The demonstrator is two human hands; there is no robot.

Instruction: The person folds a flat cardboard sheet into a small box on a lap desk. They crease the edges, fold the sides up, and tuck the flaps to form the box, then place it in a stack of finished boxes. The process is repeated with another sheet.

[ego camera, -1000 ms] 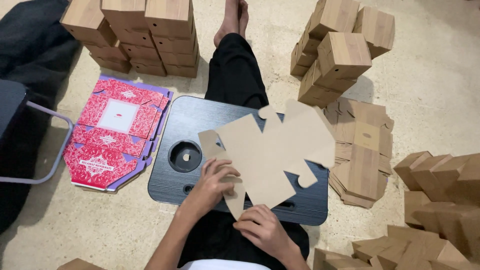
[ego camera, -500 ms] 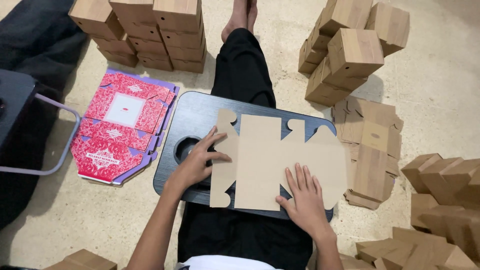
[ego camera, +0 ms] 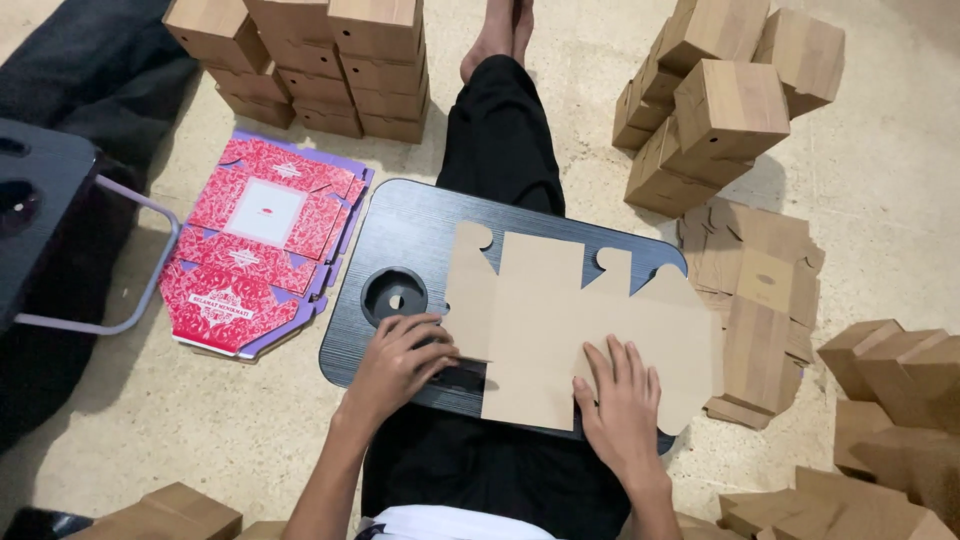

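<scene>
Lying flat on the dark lap tray (ego camera: 400, 225), the unfolded cardboard box blank (ego camera: 560, 320) looks light, thin and bendable, best taken at its edges. The right hand (ego camera: 622, 405) presses it open-palmed; the left hand (ego camera: 395, 365) fingers its left edge, gripping nothing.

Lap tray (ego camera: 420, 225): near edge hidden under flat cardboard blank (ego camera: 560, 320) and both hands. Left of tray, dark side table (ego camera: 40, 200) cut by frame edge. Beyond tray, feet (ego camera: 497, 30) cropped at top.
</scene>
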